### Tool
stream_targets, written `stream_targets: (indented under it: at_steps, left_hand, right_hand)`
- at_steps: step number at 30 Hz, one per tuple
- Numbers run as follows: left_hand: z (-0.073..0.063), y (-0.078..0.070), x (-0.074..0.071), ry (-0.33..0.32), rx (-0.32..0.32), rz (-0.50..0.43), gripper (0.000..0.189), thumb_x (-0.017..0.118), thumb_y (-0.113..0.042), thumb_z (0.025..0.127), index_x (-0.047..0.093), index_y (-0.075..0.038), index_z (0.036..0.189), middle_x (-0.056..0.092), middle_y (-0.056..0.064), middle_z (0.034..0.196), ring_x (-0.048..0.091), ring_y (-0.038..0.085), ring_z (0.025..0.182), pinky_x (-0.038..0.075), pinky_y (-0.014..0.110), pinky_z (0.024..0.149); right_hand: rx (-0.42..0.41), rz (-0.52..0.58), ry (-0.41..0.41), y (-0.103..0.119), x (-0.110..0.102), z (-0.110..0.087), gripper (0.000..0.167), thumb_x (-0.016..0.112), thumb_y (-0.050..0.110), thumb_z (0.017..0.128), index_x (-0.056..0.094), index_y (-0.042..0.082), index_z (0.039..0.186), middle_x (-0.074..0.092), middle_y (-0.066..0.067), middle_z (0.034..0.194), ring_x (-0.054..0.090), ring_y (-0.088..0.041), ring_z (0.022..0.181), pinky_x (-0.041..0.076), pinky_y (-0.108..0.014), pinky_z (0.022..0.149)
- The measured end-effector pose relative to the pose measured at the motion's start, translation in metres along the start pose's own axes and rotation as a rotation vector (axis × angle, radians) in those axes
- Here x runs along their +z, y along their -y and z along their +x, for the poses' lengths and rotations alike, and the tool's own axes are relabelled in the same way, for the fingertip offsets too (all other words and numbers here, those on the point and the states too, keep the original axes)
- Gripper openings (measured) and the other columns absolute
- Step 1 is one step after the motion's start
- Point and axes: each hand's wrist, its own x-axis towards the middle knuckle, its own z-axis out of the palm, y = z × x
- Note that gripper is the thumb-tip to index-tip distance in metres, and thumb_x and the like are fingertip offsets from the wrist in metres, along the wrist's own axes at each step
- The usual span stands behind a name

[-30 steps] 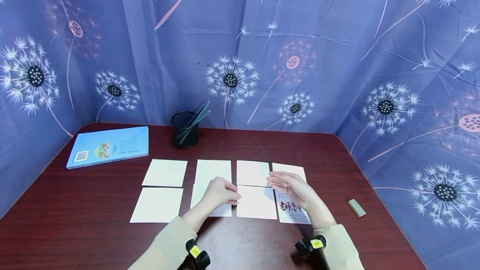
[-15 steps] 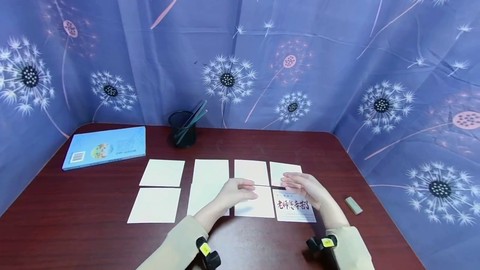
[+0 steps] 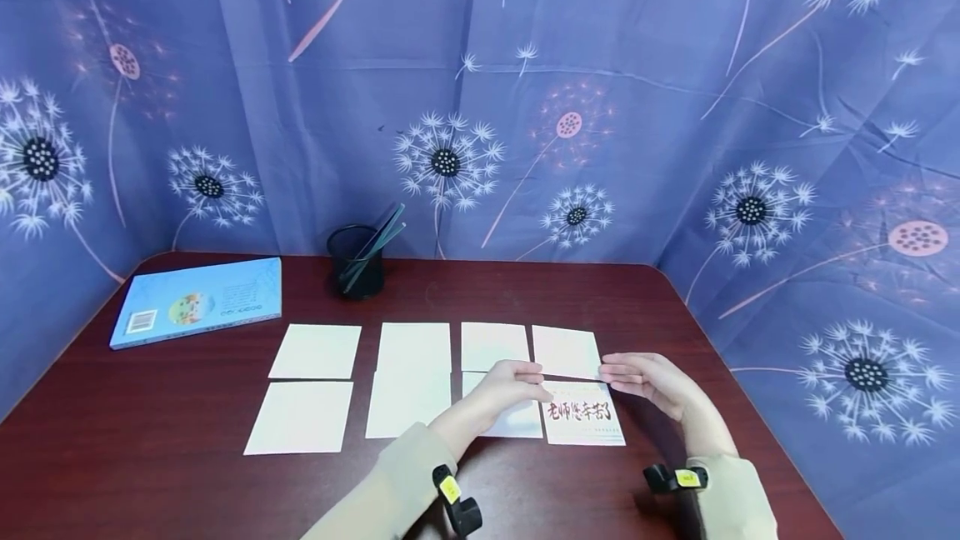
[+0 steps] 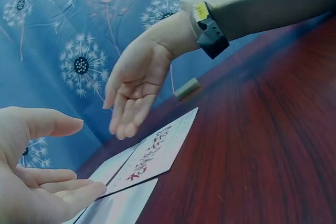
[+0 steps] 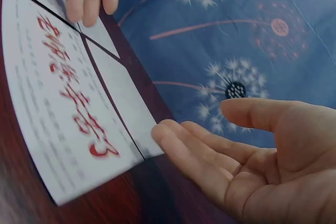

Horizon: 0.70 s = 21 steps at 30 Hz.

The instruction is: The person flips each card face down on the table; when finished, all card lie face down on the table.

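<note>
Several cards lie in two rows on the table. The card with red Chinese lettering [image 3: 583, 432] is at the right end of the near row, and a blank white card [image 3: 564, 350] is just behind it. My left hand [image 3: 504, 394] hovers over the near-row blank card [image 3: 517, 423] beside the lettered one, its fingers relaxed and holding nothing. At the right edge of the cards is my right hand [image 3: 660, 383], fingers loosely extended and nothing held. In the right wrist view its fingertips [image 5: 167, 132] are close to the blank card's corner; contact cannot be told.
More blank cards, such as the far-left card [image 3: 315, 351], lie to the left. A blue book [image 3: 198, 298] and a black mesh pen holder [image 3: 358, 265] with pens stand at the back. A small pale block [image 4: 187, 88] sits on the table beyond the right hand.
Both hands have moved to the right above the cards, uncovering the lettered card and the blank card behind it. The view has shifted slightly. The cards keep their layout.
</note>
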Motion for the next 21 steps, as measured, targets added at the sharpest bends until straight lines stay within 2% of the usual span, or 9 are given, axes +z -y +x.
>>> stream_targets:
  at_steps: [4,9,15,21]
  left_hand:
    - [0.002,0.000,0.004,0.005,-0.014,-0.025,0.055,0.073,-0.004,0.078,0.055,0.009,0.128,0.063,0.023,0.126,0.057,0.034,0.123,0.047,0.043,0.106]
    - [0.002,0.002,0.008,0.038,-0.025,-0.046,0.056,0.073,-0.002,0.078,0.054,0.010,0.129,0.061,0.026,0.127,0.059,0.035,0.121,0.050,0.040,0.102]
    - [0.000,-0.001,0.008,0.069,-0.024,-0.013,0.058,0.074,-0.007,0.078,0.054,0.009,0.130,0.059,0.024,0.130,0.058,0.033,0.123,0.049,0.038,0.103]
    - [-0.001,0.000,0.007,0.060,-0.029,-0.004,0.058,0.075,-0.008,0.077,0.055,0.008,0.129,0.059,0.024,0.131,0.056,0.035,0.125,0.047,0.042,0.106]
  right_hand:
    - [0.049,-0.014,-0.002,-0.002,-0.008,-0.007,0.043,0.044,0.013,0.103,0.048,-0.021,0.128,0.074,-0.003,0.102,0.071,-0.009,0.094,0.057,-0.023,0.085]
    - [0.089,-0.050,-0.010,-0.004,-0.014,-0.011,0.048,0.044,0.017,0.103,0.046,-0.024,0.128,0.073,-0.005,0.103,0.071,-0.010,0.092,0.058,-0.024,0.083]
    - [0.120,-0.077,0.011,-0.007,-0.017,-0.010,0.048,0.042,0.019,0.104,0.048,-0.023,0.125,0.073,-0.007,0.103,0.072,-0.011,0.092,0.059,-0.025,0.082]
    - [0.136,-0.081,0.003,-0.010,-0.018,-0.006,0.046,0.041,0.019,0.104,0.051,-0.022,0.123,0.074,-0.008,0.101,0.072,-0.011,0.092,0.059,-0.025,0.082]
